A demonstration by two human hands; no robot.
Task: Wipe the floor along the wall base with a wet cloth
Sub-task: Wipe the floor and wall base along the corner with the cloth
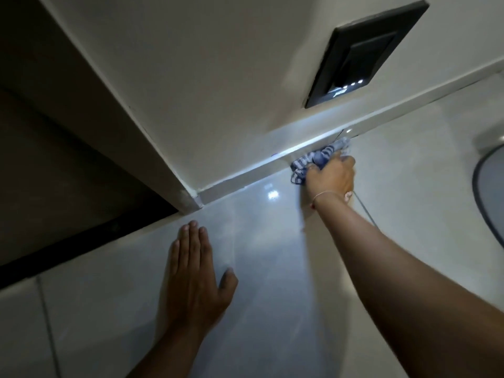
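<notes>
A blue-and-white striped cloth [316,159] is bunched against the pale skirting [245,178] where the wall meets the glossy grey tiled floor [272,255]. My right hand [331,177] is closed on the cloth and presses it to the floor at the wall base, arm stretched forward. A thin bracelet circles that wrist. My left hand [195,274] lies flat on the tiles nearer to me, fingers together and pointing toward the wall, holding nothing.
A black panel with small white lights [362,55] is set low in the wall above the cloth. A dark doorway [54,173] opens at the left past the wall corner [191,197]. A dark rounded object [491,192] sits at the right edge.
</notes>
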